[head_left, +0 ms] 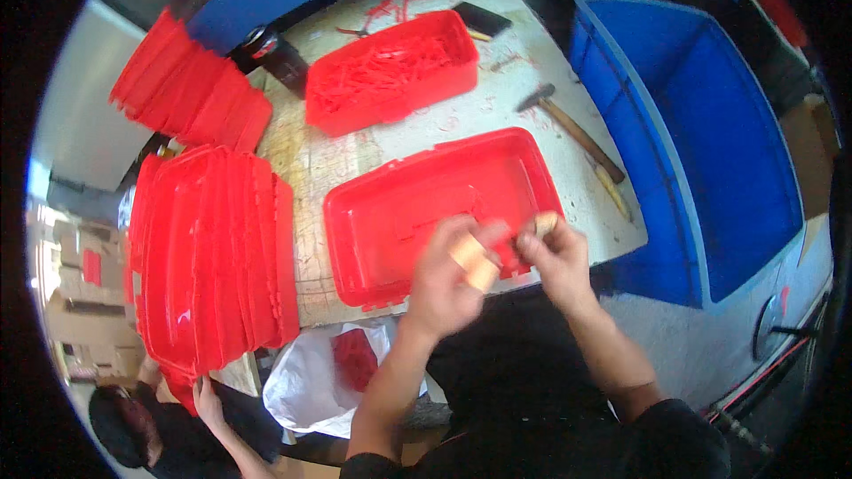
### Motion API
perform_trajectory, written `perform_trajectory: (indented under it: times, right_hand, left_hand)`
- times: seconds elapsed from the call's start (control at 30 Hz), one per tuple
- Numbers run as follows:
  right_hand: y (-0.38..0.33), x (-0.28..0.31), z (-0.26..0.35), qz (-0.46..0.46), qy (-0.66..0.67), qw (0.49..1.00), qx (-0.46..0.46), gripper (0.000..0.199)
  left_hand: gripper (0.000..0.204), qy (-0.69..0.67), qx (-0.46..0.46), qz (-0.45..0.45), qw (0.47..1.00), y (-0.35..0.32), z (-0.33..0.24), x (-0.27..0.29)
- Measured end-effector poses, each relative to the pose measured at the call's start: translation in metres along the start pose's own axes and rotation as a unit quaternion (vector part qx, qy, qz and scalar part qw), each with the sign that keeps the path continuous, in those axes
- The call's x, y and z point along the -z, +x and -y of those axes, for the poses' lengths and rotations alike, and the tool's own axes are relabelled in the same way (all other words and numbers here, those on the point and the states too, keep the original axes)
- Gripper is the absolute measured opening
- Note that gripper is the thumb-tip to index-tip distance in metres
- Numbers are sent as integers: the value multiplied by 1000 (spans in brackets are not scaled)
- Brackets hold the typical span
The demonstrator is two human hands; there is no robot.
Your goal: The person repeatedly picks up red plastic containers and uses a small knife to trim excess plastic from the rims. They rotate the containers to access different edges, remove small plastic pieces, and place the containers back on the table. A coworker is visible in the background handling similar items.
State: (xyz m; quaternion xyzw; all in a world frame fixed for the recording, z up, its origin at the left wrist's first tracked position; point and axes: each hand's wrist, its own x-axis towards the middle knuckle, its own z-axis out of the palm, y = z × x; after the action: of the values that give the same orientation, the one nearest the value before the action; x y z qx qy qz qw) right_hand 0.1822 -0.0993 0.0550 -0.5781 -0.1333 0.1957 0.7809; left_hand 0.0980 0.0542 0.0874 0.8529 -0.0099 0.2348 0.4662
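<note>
A shallow red plastic tray (pixel 426 195) lies on the worktable in front of me, with a small raised piece or marking at its middle. Over its near edge, my left hand (pixel 435 288) is bent at the fingers and smeared by motion; yellowish wraps cover some of them. Just to its right, my right hand (pixel 561 266) pinches thumb and fingers together near the tray's right near corner, with a similar wrap on one finger. Whatever sits in that pinch is too small to make out. Beyond the tray stands a red bin (pixel 390 115) full of thin red plastic strips.
A hammer (pixel 577 133) and a yellow-handled tool (pixel 612 192) lie to the right, before a large blue crate (pixel 657 133). Stacked red trays (pixel 213 257) rise at left, where a co-worker's hand (pixel 209 404) touches them. A white bag (pixel 306 381) hangs near the table. A dark can (pixel 280 60) stands behind.
</note>
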Motion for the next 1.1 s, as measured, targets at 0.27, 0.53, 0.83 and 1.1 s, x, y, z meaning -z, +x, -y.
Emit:
perform_trajectory:
  times: [0.27, 0.53, 0.83, 1.1]
  right_hand:
    - [-40, 36, 8, 135, -111, 982, 71, 30]
    - [-46, 54, -14, -59, 44, 970, 233, 33]
    - [-23, 117, 31, -169, 236, 954, 71, 24]
    - [10, 83, 51, 105, -297, 948, 50, 20]
  left_hand:
    - [46, 177, -79, 36, 980, -18, -24, -23]
    - [60, 76, -149, 114, 979, 13, -34, -73]
    - [51, 270, -299, 313, 860, 147, 32, -92]
    - [18, 346, -107, 369, 856, 162, 113, -20]
